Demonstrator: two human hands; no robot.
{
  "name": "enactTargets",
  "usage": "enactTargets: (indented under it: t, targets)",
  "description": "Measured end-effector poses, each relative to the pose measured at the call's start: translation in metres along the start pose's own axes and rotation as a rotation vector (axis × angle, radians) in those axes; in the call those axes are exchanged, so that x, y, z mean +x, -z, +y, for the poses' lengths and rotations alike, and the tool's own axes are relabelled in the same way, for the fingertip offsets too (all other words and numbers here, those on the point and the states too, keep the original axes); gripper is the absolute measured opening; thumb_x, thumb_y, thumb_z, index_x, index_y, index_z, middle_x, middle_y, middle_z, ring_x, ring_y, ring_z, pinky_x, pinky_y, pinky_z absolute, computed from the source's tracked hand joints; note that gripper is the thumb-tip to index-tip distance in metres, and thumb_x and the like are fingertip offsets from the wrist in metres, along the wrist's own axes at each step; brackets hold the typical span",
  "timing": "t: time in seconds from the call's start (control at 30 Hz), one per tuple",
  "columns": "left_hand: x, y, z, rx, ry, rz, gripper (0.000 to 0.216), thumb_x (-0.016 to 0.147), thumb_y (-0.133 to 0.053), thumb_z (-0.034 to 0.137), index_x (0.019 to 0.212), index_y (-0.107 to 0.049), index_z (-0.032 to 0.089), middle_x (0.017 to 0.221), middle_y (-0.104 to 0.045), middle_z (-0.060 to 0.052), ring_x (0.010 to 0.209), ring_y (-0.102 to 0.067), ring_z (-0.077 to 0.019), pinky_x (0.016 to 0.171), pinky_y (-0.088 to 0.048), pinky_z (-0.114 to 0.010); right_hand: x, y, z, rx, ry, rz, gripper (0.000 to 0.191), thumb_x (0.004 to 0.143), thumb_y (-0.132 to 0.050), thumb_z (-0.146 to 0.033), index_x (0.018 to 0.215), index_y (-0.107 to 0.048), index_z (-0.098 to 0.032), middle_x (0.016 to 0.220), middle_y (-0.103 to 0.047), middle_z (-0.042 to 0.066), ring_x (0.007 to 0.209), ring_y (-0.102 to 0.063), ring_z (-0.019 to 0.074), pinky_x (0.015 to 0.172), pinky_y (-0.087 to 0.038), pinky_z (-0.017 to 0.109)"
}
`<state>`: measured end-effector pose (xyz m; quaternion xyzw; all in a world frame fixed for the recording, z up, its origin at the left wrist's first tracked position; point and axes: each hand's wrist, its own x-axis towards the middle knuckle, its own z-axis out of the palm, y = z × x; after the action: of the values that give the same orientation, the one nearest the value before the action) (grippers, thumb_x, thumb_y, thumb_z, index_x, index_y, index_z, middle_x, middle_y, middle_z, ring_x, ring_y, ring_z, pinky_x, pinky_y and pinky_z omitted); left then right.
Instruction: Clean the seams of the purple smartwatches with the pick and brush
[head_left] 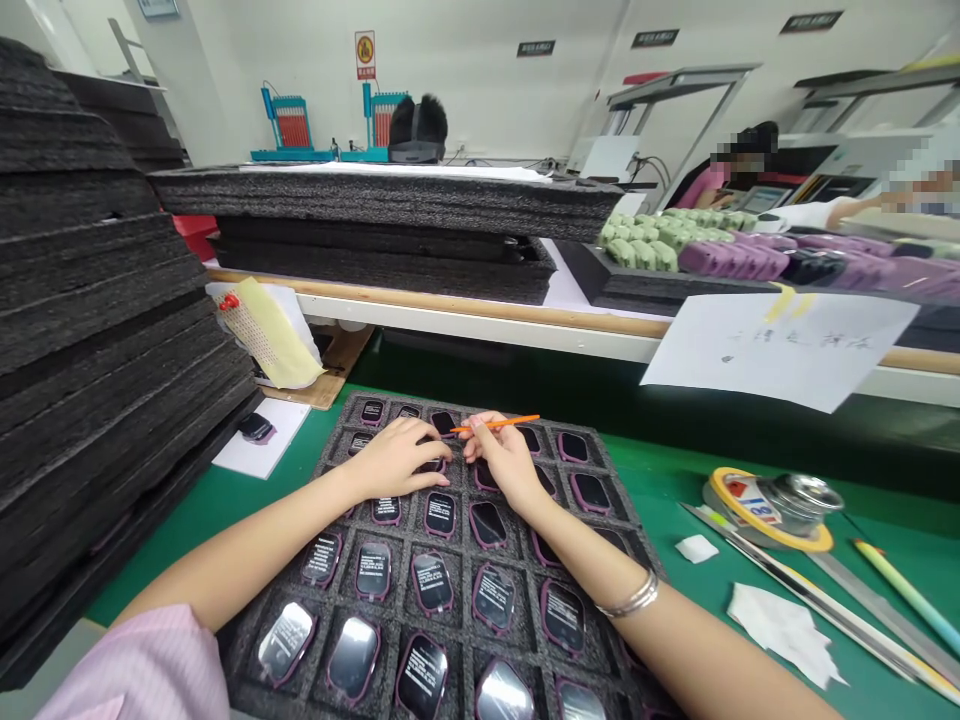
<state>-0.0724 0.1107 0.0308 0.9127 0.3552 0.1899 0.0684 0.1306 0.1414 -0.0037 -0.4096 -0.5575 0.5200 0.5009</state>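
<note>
2 bare hands at the centre of the frame: left hand lying flat and open, fingers slightly spread and resting on the pieces below, gripping nothing; right hand curled, fingertips pinching 1 orange stick, its tip pointing left over the top rows. Under both hands, 1 black foam tray, lower centre of the frame, on 1 green mat. About 25 rounded black pieces showing, each purple-rimmed in its own pocket, most with white print, some glossy. Along the left edge, 1 tall stack of foam trays. At lower right, 1 tape roll, 1 steel ruler, 1 yellow pen, 2 tissue scraps. Pieces under both palms hidden; bottom row cut off by the lower edge; writing on 1 paper sign too faint to read; 1 co-worker, upper right, blurred.
</note>
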Motion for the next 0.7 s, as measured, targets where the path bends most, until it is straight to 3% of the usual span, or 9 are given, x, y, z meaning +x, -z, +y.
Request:
enactTargets:
  t: [0.13, 0.33, 0.5, 0.7]
  targets:
    - [-0.007, -0.001, -0.003, -0.039, 0.026, 0.026, 0.027, 0.094, -0.064, 0.045, 0.111, -0.068, 0.023, 0.11, -0.067, -0.007, 0.108, -0.061, -0.0235, 0.098, -0.045, -0.039, -0.013, -0.004, 0.002, 0.021, 0.003, -0.009, 0.03, 0.097, -0.061, -0.045, 0.093, -0.06, -0.015, 0.071, -0.062, -0.004, 0.055, -0.059, 0.0088, 0.056, -0.053, 0.024]
    - [-0.004, 0.0, -0.003, -0.099, 0.039, 0.021, 0.025, 0.09, -0.07, 0.043, 0.106, -0.069, 0.024, 0.109, -0.069, -0.006, 0.107, -0.062, -0.0234, 0.099, -0.046, -0.039, -0.018, -0.01, -0.003, 0.002, 0.017, -0.013, 0.048, 0.08, -0.07, -0.066, 0.085, -0.053, -0.022, 0.065, -0.066, -0.002, 0.053, -0.062, 0.0127, 0.056, -0.056, 0.028]
    - [-0.005, 0.001, -0.002, -0.159, 0.124, 0.035, 0.048, 0.086, -0.075, 0.045, 0.124, -0.057, 0.022, 0.118, -0.068, -0.008, 0.111, -0.064, -0.0256, 0.099, -0.049, -0.041, -0.018, -0.01, -0.005, -0.021, 0.008, -0.011, 0.05, 0.078, -0.068, -0.069, 0.084, -0.051, -0.023, 0.066, -0.069, 0.001, 0.055, -0.066, 0.0151, 0.056, -0.057, 0.029]
    - [-0.005, -0.001, -0.002, -0.186, 0.176, 0.042, 0.053, 0.083, -0.078, 0.046, 0.122, -0.054, 0.021, 0.119, -0.068, -0.01, 0.11, -0.065, -0.0277, 0.097, -0.051, -0.043, -0.02, -0.011, -0.005, -0.043, 0.013, -0.014, 0.051, 0.078, -0.067, -0.071, 0.083, -0.048, -0.024, 0.066, -0.07, 0.002, 0.056, -0.066, 0.0161, 0.057, -0.058, 0.031]
